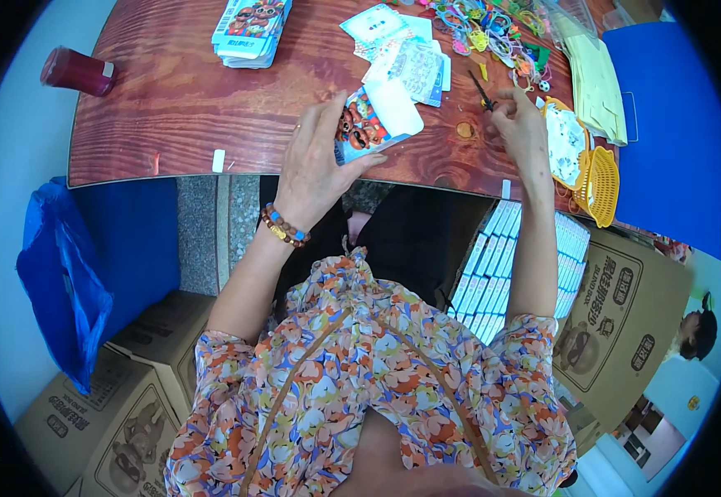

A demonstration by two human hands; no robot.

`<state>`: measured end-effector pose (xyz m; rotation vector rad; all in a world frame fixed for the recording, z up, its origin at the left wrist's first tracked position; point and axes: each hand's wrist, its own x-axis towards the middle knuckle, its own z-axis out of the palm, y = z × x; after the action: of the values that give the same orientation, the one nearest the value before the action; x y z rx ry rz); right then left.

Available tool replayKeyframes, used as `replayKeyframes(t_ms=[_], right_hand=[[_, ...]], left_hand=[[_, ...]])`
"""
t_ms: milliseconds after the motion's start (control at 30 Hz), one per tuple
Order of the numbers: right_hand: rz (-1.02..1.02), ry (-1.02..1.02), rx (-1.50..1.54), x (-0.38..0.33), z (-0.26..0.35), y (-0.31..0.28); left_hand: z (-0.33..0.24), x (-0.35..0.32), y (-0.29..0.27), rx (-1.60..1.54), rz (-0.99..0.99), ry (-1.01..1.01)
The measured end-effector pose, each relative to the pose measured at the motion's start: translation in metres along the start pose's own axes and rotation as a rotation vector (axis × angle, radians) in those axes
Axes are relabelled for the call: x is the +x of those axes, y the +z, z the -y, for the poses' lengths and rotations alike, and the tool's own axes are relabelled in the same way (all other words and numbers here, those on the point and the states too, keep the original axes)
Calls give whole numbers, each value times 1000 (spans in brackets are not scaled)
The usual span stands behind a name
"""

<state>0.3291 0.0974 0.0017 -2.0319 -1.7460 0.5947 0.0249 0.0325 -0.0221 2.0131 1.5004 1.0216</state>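
My left hand (pixel 309 161) grips a small printed cardboard box (pixel 362 126) by its sides, above the table's near edge. The box has a red and blue cartoon picture, and its white end flap stands open. To the right, my right hand (pixel 519 124) pinches a thin dark item (pixel 482 89) with a slim pointed end; its exact kind is too small to tell. Beyond the box lies a loose spread of printed cards (pixel 410 66). A heap of small colourful trinkets and cords (pixel 493 33) lies past my right hand.
A stack of flat printed boxes (pixel 250 33) stands at the back. Yellow baskets (pixel 599 186), one with white packets (pixel 565 145), sit at right beside yellow sheets (pixel 596 87). A dark red jar (pixel 79 71) lies far left. Below right, an open carton (pixel 617 319) holds rows of small boxes (pixel 493 265).
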Motion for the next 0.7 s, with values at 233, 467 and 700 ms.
replayKeyframes(t_ms=[233, 467, 700], right_hand=[[45, 16, 770, -41, 20, -18], [406, -89, 571, -63, 75, -43], [380, -309, 301, -58, 103, -23]], left_hand=[[4, -1, 0, -20, 1, 21], [-6, -2, 2, 55, -17, 109], [-11, -6, 7, 106, -29, 142]])
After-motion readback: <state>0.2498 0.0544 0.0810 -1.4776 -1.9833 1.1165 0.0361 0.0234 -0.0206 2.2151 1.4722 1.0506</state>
